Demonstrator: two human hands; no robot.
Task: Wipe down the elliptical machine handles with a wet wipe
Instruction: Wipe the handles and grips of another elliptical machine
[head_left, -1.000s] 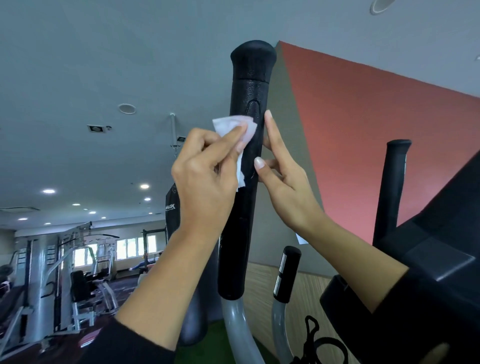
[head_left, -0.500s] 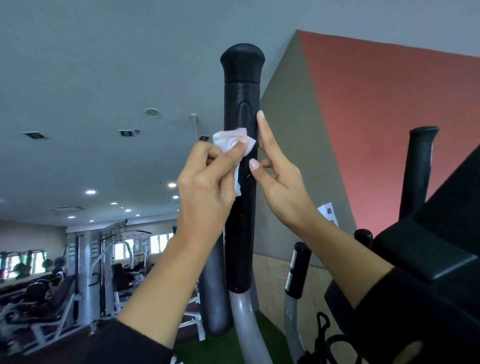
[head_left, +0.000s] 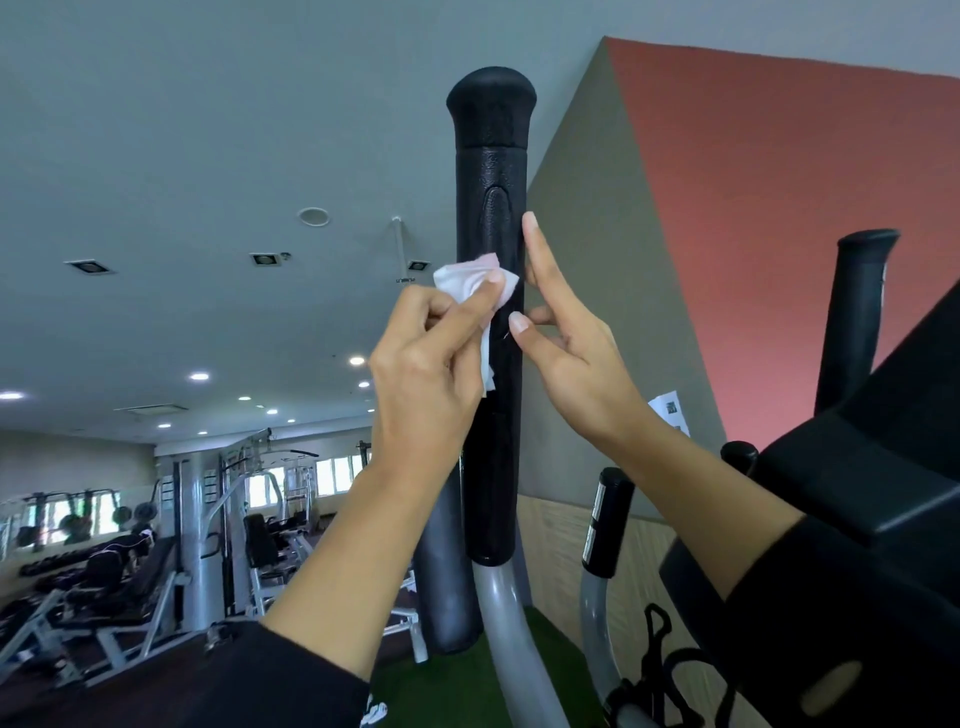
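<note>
Head view, looking upward along the machine. Left hand (head_left: 426, 364) has its fingers curled and pinches a white wet wipe (head_left: 470, 280), bunched at the top with a loose corner hanging below the fingertips. The wipe is pressed against the left front face of the tall black handle (head_left: 491, 182), about midway down its padded grip, just above the left hand's knuckles. Right hand (head_left: 571, 358) is on the opposite side of the same handle, level with the left hand and just beside it. Its index finger is straight and points up along the handle's right edge, and the thumb tip touches the handle's front close to the wipe. It holds nothing. The other fingers appear to pass behind the handle, but they are hidden, so I cannot tell how they lie. The handle's rounded cap stands well above both hands, and below the wrists the padding ends on a grey tube (head_left: 509, 623). A short black grip (head_left: 605, 519) with a silver strip sits under the right forearm. A second tall handle (head_left: 852, 322) rises further right of the right hand, behind the dark console (head_left: 883, 467). Red wall (head_left: 779, 208) above and right of the right hand. Weight machines (head_left: 234, 519) lie far off, below and left of the left hand.
</note>
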